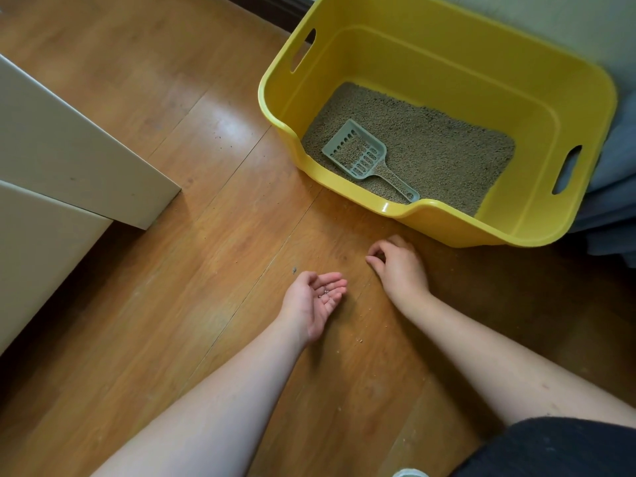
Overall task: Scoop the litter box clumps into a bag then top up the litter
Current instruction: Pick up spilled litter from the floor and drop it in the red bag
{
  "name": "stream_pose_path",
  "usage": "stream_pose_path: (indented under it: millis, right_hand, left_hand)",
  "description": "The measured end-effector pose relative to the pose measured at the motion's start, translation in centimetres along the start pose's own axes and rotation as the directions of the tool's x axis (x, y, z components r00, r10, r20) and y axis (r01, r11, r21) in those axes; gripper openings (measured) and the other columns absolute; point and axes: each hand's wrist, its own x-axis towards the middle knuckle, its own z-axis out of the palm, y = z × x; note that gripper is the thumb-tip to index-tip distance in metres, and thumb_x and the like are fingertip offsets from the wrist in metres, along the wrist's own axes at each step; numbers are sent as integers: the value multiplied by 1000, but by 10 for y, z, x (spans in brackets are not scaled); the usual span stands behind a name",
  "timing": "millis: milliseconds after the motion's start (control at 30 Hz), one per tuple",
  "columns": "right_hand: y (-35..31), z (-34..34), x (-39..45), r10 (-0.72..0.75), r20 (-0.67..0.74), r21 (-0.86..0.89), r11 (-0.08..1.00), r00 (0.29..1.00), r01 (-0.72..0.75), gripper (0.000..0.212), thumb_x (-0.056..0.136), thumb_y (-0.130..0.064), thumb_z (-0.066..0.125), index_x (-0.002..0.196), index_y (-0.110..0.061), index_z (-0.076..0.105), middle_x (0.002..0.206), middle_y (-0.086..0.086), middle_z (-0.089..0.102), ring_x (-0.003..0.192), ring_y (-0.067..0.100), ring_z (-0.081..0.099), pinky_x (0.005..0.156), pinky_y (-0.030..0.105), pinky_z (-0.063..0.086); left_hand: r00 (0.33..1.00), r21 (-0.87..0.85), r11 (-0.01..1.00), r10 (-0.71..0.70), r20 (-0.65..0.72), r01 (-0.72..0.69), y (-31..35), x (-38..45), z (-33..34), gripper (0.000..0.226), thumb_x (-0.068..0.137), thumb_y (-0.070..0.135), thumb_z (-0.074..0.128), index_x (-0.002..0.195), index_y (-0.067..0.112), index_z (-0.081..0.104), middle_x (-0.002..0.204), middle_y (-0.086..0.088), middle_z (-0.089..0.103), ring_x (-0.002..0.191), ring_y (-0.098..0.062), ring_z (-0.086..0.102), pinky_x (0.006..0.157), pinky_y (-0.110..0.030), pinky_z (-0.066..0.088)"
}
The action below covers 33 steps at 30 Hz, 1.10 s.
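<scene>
A yellow litter box (447,56) stands on the wooden floor at the upper right, holding grey-brown litter (440,146). A grey slotted scoop (361,153) lies in the litter near the box's front left, with some grains in it. My left hand (316,301) is held palm up over the floor in front of the box, with a few litter grains lying in the cupped palm. My right hand (399,263) is palm down on the floor just before the box, its fingertips curled and pinching at the boards; what they pinch is too small to see.
Stray litter grains (359,340) dot the wooden floor (206,270) around my hands. A white cabinet (69,160) stands at the left. Blue-grey fabric (612,201) lies right of the box. A pale round rim (409,473) shows at the bottom edge.
</scene>
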Motion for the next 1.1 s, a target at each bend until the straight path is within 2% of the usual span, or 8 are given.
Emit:
stream_pose_path:
  millis: [333, 433, 500, 567, 633, 767, 967, 1100]
  right_hand:
    - [-2, -1, -2, -94, -11, -58, 994, 996, 93, 7, 86, -25, 64, 87, -19, 66, 95, 4, 62, 91, 28, 54, 79, 37, 42]
    - [-8, -11, -6, -5, 35, 198, 980, 999, -2, 7, 91, -21, 60, 92, -16, 64, 94, 0, 66, 89, 17, 59, 79, 29, 45]
    - [-17, -23, -11, 90, 140, 571, 806, 986, -154, 6, 91, -16, 61, 94, -12, 64, 92, -2, 70, 86, 9, 65, 76, 21, 50]
    - [-26, -33, -17, 124, 288, 869, 383, 950, -314, 5, 91, -5, 58, 95, -7, 61, 87, 0, 72, 80, 8, 66, 74, 18, 53]
    - [-24, -39, -21, 102, 395, 915, 46, 913, -401, 12, 91, 2, 53, 95, -9, 57, 80, 0, 71, 74, 7, 64, 72, 16, 54]
    - [-10, -40, -27, 22, 490, 858, -188, 871, -478, 23, 89, 3, 48, 104, -11, 58, 79, 1, 66, 73, 8, 61, 73, 19, 52]
    - [-6, -43, -30, 81, 540, 820, -277, 838, -501, 14, 75, -6, 39, 75, -6, 53, 66, 4, 40, 59, 14, 34, 54, 24, 29]
    - [0, -34, -33, 207, 505, 846, 73, 838, -528, 35, 91, -12, 37, 60, -11, 52, 55, -1, 30, 52, 13, 23, 51, 28, 20]
  left_hand:
    - [1000, -22, 1000, -3, 10, 3, -3, 2, -1, 45, 100, 20, 29, 92, -8, 64, 74, -18, 70, 67, -23, 63, 55, -21, 56]
    - [1000, -35, 999, 2, 22, -1, -2, 2, -3, 45, 100, 19, 29, 93, -9, 64, 75, -19, 70, 67, -23, 63, 56, -22, 56]
    - [1000, -44, 999, 4, 30, -3, -1, 2, -3, 45, 100, 19, 30, 93, -9, 64, 75, -19, 70, 67, -23, 64, 57, -22, 56]
    - [999, -48, 999, 3, 40, -1, 1, 1, -4, 45, 99, 19, 30, 93, -9, 64, 75, -19, 70, 66, -22, 63, 58, -22, 56]
    - [999, -50, 999, 1, 48, 1, 1, 1, -4, 45, 99, 19, 30, 91, -9, 64, 74, -19, 70, 65, -22, 63, 57, -22, 56]
    - [998, -62, 998, 1, 61, 2, 1, -1, -5, 44, 98, 18, 31, 90, -9, 64, 74, -19, 69, 64, -22, 63, 57, -22, 56]
    - [999, -79, 997, 13, 45, -9, 8, -3, -8, 45, 99, 19, 29, 89, -9, 64, 73, -19, 70, 67, -23, 63, 57, -22, 56]
    - [999, -84, 996, 34, 28, -32, 20, 0, -10, 45, 98, 19, 28, 88, -8, 63, 70, -18, 70, 65, -22, 62, 55, -21, 55]
